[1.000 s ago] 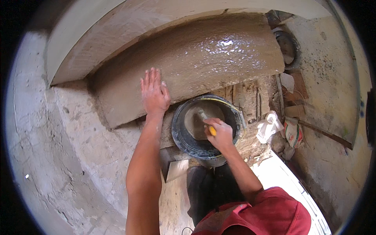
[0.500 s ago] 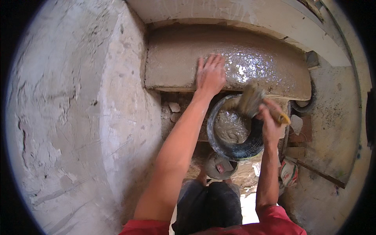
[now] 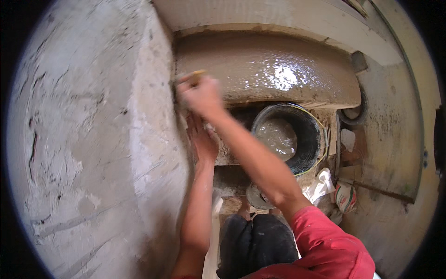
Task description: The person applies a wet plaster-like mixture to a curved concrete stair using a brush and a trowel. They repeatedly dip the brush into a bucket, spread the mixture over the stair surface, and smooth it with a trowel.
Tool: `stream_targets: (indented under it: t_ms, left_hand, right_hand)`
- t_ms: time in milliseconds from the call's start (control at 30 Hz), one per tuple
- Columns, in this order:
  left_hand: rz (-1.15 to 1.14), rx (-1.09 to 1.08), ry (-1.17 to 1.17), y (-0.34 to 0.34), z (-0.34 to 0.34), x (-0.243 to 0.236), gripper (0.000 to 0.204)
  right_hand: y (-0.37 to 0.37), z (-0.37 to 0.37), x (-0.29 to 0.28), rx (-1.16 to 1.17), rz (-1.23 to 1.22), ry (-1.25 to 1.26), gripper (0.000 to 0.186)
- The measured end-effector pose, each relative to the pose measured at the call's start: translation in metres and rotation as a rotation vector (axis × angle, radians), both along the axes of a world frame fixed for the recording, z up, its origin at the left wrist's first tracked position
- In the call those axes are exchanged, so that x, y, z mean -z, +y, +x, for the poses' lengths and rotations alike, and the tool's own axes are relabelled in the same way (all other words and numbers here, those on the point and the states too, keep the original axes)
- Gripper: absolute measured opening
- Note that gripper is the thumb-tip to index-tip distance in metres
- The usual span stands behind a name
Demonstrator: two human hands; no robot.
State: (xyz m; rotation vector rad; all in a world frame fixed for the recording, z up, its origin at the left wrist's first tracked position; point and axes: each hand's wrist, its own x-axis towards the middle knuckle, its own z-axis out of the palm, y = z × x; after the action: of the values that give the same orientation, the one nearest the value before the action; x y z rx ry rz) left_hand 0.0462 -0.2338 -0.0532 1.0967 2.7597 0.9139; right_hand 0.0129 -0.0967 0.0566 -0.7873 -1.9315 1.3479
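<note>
Grips yellow-handled brush (image 3: 199, 73) in right hand (image 3: 203, 96), fingers curled tight round handle, at left end of wet grey-brown slab (image 3: 278, 56), near corner with plastered wall (image 3: 83, 139). Slab: long axis left to right, stretching mostly off to the right of both hands. Right hand nearer, over slab's left end. Left hand (image 3: 203, 144) just below, on the near side of slab's front edge, fingers pointing away, loosely spread, nothing visible in grasp. Cannot tell whether pressing on the wall, on something lower, or just hovering.

To the right of left hand, just in front of slab: black bucket (image 3: 309, 144), grey slurry (image 3: 277, 137) inside. Right forearm (image 3: 260, 153) slanting from lower right to upper left, covering bucket's lower-left side. Smaller bucket (image 3: 257, 197) nearer the body, partly behind same forearm. Farther right: white plastic bag (image 3: 320, 185), printed sack (image 3: 345, 197); dark round tub (image 3: 357, 110) by slab's right end, partly hidden by it.

Hard to make out: right hand blurred; bristle end lost in blur, only a bit of yellow handle showing. Cannot tell brush's own long axis or any contact with slab. Glare on slab, washing out surface right of middle.
</note>
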Motion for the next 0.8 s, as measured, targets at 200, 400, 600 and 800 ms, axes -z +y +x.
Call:
stream_targets:
  t_ms: [200, 400, 600, 800]
  left_hand:
    - [0.102, -0.105, -0.11, 0.002, -0.002, -0.019, 0.066]
    - [0.131, -0.093, -0.171, 0.013, 0.0, -0.014, 0.066]
    - [0.094, -0.039, -0.13, 0.019, 0.002, -0.007, 0.065]
    - [0.117, -0.107, -0.251, 0.0, -0.001, -0.01, 0.065]
  right_hand:
    - [0.092, 0.174, 0.0, 0.353, -0.209, 0.066, 0.025]
    - [0.06, 0.328, 0.073, 0.418, 0.022, -0.464, 0.023]
    - [0.041, 0.301, 0.148, 0.22, 0.042, -0.772, 0.03]
    - [0.027, 0.22, 0.003, 0.22, -0.423, -0.066, 0.025]
